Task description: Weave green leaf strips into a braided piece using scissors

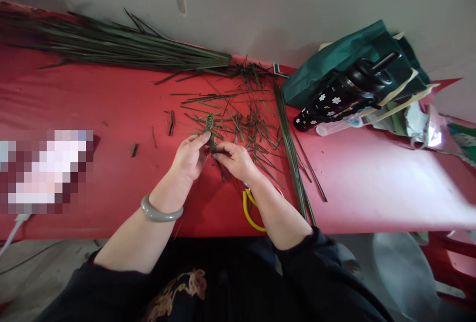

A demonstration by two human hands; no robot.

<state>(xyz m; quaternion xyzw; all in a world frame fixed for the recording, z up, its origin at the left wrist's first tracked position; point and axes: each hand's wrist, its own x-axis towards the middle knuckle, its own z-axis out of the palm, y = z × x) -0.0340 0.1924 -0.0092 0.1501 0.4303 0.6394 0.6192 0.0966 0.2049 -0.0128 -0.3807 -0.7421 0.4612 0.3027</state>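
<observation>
Blurred patch [46, 170]: lies on the red table [372, 183] near its left end, towards the near edge; nothing in it can be made out.
Cable [13, 232]: white, hangs off the near edge below the patch.
Bundle [122, 46]: long green leaves along the far edge, running left to right, tips fanned to the left, gathered end towards the middle.
Left hand [189, 156]: over the middle of the table, thumb and forefinger pinched on the braid from the left; a grey bangle [160, 211] sits on the wrist.
Braid [210, 131]: small plaited green piece, held between both hands above the table; its long axis runs near to far, the woven end pointing to the far edge, the lower end hidden in the fingers.
Right hand [236, 158]: fingertips closed on the braid's lower part from the right, touching the left hand's fingers.
Scissors [251, 210]: yellow handles, near edge, partly hidden under the right forearm.
Scraps [245, 118]: cut strips scattered beyond the hands.
Stalks [293, 158]: thin sheaf right of the hands, running far to near.
Bag [353, 56]: green, far right corner, with a flowered black bottle [342, 96] lying against it.
</observation>
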